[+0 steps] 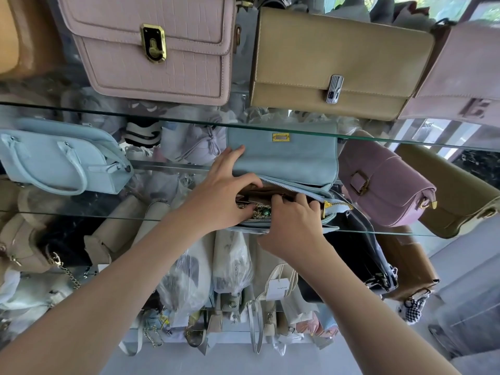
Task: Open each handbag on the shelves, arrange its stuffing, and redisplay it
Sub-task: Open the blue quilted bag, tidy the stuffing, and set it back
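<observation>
We logged the lower glass shelf (81, 214) first. The blue flap handbag (284, 158) sat on it near the front edge and is our landmark. An upper glass shelf (135, 115) ran just above the blue flap handbag.

Above and right of it stood a tan clutch bag (338, 63) with a silver clasp. A pink croc-embossed handbag (167, 58) with a gold lock was above and left of it. A light blue dome handbag (59, 161) was well to its left on the same level. A mauve saddle bag (384, 185) was just beside it on the right, tilted. An olive bag (460, 193) was farther right still.

The blue flap handbag had its flap lifted back and its zip mouth open, so brown lining (273, 191) showed inside.

The left hand (219, 190) was on the bag's left end, with its fingers over the flap edge and its thumb curled at the mouth, pinching the flap. The right hand (292, 226) was on the bag's front, its fingers hooked over the front rim into the opening and gripping that rim.

A gold chain strap (257, 211) lay in the opening between the two hands. A gold zip end (334, 205) was at the bag's right corner, and a gold plate (281, 137) sat on the flap. A paper tag (278, 288) hung well below the bag.
</observation>
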